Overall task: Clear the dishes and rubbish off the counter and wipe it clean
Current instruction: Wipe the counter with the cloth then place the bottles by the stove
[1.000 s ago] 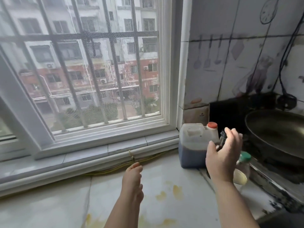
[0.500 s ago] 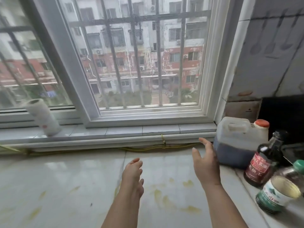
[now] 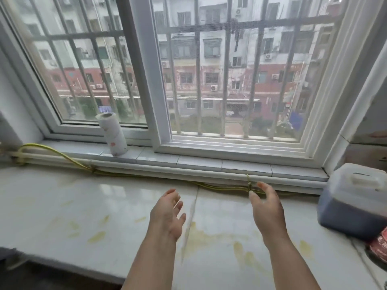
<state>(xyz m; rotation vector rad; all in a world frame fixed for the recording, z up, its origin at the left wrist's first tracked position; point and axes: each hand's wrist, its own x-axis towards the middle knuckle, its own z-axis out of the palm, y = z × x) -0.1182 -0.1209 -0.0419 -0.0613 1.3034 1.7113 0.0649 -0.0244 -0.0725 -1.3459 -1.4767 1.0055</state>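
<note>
Your view has swung left since a second ago, and your right hand (image 3: 267,212) has drawn back from beside the jug (image 3: 356,197), which now sits at the far right of the counter (image 3: 83,206). That hand and your left hand (image 3: 167,214) hover empty above the counter, fingers loosely spread. No dishes show. Yellowish stains (image 3: 209,235) streak the pale surface, so wiping looks like the step ahead. A paper roll (image 3: 113,133) stands on the tiled sill (image 3: 209,163) under the barred window (image 3: 209,70), and a yellow cord (image 3: 62,158) runs along the sill's foot.
</note>
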